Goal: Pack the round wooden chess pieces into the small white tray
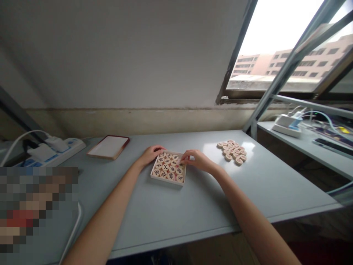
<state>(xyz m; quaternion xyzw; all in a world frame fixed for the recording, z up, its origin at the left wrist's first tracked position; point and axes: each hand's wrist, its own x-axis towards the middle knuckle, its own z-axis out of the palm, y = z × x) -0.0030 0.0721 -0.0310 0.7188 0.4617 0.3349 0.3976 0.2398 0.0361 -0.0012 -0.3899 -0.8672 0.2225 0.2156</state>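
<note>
A shallow square box (167, 180) lies on the desk in front of me, holding rows of round wooden Chinese chess pieces (164, 167) with dark characters facing up. My left hand (150, 154) grips the box at its back left corner, fingers curled over the rim. Over the box's right side, my right hand (194, 159) pinches a chess piece (181, 162) between thumb and fingertips, low among the others. The fingers partly cover that piece.
Several loose chess pieces (233, 150) lie grouped at the desk's right. A shallow lid-like tray (109, 146) with a dark red edge sits back left, beside a power strip (66, 149). A metal post (253, 129) stands at the right corner. The lower left is pixelated.
</note>
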